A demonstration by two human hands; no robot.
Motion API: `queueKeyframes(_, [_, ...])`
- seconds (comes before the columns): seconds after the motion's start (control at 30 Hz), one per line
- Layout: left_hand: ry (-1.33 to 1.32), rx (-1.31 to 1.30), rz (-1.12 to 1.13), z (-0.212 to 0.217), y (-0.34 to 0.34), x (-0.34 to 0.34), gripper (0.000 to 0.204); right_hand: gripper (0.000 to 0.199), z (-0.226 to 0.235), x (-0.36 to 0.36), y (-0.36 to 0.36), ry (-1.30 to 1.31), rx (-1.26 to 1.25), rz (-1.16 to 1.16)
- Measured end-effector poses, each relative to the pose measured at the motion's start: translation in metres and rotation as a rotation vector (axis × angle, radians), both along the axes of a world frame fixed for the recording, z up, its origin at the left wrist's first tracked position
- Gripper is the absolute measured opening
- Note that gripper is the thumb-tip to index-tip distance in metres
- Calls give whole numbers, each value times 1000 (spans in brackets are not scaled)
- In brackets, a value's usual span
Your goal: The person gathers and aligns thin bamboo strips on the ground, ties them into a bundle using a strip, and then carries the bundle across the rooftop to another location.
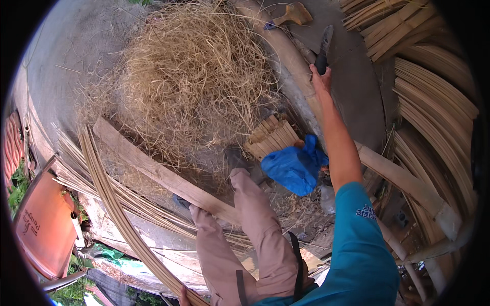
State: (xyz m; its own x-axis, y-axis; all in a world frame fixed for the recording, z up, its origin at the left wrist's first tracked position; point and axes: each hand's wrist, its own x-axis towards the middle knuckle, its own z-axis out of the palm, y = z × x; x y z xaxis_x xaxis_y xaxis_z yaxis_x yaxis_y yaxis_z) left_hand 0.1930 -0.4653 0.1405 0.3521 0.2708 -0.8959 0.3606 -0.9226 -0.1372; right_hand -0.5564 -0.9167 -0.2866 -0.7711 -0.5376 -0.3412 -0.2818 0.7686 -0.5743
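Note:
My right arm reaches far forward, and my right hand [321,80] is closed round the black handle of a knife [325,46], its blade pointing away from me. Beside it runs a thick bamboo pole [290,51]. At the lower edge my left hand [184,297] shows only in part, its fingers wrapped against a long bundle of thin bamboo strips [115,206]. The bundle slants up and leftward past my legs. A wooden plank [163,171] lies across near my knees.
A heap of curly bamboo shavings [199,71] covers the ground ahead. A blue plastic bag [291,168] lies by short bamboo pieces [270,137]. Large stacks of split bamboo [434,97] fill the right side. A wooden tool [293,15] rests beyond the pole. An orange-red container [46,224] stands left.

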Motion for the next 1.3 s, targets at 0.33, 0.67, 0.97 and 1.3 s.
queueKeyframes(0.33, [-23,28,36,19,-50,-54,50,72,-19,-16,-5,-269,-20,-125])
queueKeyframes(0.67, [-218,-107,-24,27,-79,-100,52,53,96,94,208,-594,374,-132])
queueKeyframes(0.97, [-416,-217,-206,65,-71,-124,56,39,152,174,300,-559,448,286])
queueKeyframes(1.3, [-327,-257,-204,122,-78,-132,46,50,260,336,91,-908,337,599])
